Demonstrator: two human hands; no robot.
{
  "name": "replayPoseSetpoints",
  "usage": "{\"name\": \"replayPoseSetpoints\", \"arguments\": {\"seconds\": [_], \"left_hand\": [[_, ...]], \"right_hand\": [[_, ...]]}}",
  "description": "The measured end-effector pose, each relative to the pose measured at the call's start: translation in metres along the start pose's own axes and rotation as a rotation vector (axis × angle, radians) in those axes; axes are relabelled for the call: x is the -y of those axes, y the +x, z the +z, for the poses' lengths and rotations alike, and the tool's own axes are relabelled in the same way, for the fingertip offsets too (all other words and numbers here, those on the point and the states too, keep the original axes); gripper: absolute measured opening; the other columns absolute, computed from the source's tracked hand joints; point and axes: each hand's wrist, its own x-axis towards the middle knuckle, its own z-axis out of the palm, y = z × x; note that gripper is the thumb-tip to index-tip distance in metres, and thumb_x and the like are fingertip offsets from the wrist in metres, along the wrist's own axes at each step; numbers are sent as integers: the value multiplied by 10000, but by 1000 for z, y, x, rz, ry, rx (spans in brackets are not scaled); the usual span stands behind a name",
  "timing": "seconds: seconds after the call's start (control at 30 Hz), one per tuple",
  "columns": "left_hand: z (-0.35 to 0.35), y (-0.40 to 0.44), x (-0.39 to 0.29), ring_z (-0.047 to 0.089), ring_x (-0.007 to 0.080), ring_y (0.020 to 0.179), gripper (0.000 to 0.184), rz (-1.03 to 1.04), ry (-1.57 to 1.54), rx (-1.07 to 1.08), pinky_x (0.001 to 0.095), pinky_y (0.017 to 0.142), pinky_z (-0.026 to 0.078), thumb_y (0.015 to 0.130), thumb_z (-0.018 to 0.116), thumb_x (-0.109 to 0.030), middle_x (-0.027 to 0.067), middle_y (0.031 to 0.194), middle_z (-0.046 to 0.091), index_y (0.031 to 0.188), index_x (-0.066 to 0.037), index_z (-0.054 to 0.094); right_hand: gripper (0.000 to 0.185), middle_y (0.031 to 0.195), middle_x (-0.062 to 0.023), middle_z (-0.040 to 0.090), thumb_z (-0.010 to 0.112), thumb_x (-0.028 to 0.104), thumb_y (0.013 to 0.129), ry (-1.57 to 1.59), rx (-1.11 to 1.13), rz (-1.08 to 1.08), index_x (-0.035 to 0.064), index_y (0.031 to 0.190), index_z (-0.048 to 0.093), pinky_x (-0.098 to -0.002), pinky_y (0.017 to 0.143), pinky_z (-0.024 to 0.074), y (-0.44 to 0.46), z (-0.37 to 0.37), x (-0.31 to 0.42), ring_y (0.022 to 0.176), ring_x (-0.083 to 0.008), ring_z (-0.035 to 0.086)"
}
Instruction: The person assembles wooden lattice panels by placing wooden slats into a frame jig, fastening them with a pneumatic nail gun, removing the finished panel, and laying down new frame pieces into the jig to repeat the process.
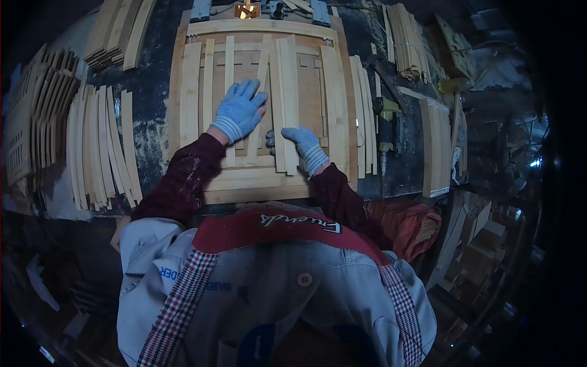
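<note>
My left hand (240, 110), in a blue knitted glove with a striped cuff, lies with its fingers stretched out over a thin, slightly tilted wooden slat (263, 64). My right hand (301, 147), gloved the same way, is closed around the lower part of a pair of wider wooden slats (287, 104); its fingertips show at their left edge. Both hands are over a wooden jig board (175, 116) with a crosspiece (260, 27) along its top and another (257, 181) along its bottom. More upright slats (229, 67) stand parallel within it.
Loose slats (101, 147) lie in rows on the dark workbench (150, 116) at left, beside stacked slotted panels (46, 116). On the right are more slats (365, 116), a yellow-green power tool (387, 110) and a strip bundle (435, 147). Metal clamps (200, 10) sit at the jig's far edge.
</note>
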Motion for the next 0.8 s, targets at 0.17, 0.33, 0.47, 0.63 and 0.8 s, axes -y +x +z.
{"name": "replayPoseSetpoints", "arguments": {"seconds": [0.17, 0.33, 0.47, 0.63, 0.8], "left_hand": [[-4, -7, -10, 458, 343, 1183, 397, -77, 110, -39, 477, 1035, 319, 874, 544, -330, 198, 1242, 504, 1209, -116, 540], [-18, 13, -30, 606, 343, 880, 359, -341, -93, 178, 465, 784, 485, 823, 584, -281, 170, 976, 575, 1149, -136, 546], [1, 7, -19, 635, 328, 726, 328, -402, -210, -38, 434, 636, 524, 796, 584, -199, 142, 867, 606, 1113, -137, 526], [-7, -8, -22, 646, 332, 773, 302, -477, -159, -31, 437, 668, 524, 793, 589, -190, 134, 890, 636, 1071, -86, 535], [0, 9, -15, 643, 345, 756, 253, -437, -111, 87, 451, 658, 519, 819, 588, -207, 174, 869, 640, 1018, -60, 539]], "right_hand": [[329, 913, -156, 673, 698, 143, 805, -45, 13, -27, -29, 1068, 600, -375, 700, 572, -5, 2, 5, 786, -262, 670], [356, 894, -137, 677, 760, 132, 768, -80, -33, -7, -20, 1051, 607, -358, 705, 563, -9, 9, 8, 779, -249, 667], [392, 880, -114, 678, 797, 145, 734, -125, -5, -18, -10, 1046, 616, -337, 696, 550, 0, 1, 2, 760, -220, 657], [400, 893, -74, 686, 808, 212, 737, -435, -141, -161, -1, 1038, 652, -290, 705, 517, 3, 7, -1, 774, -154, 629], [412, 901, -64, 683, 821, 166, 713, -447, -154, -182, -4, 1049, 652, -290, 710, 505, 6, 19, 4, 764, -151, 613]]}}
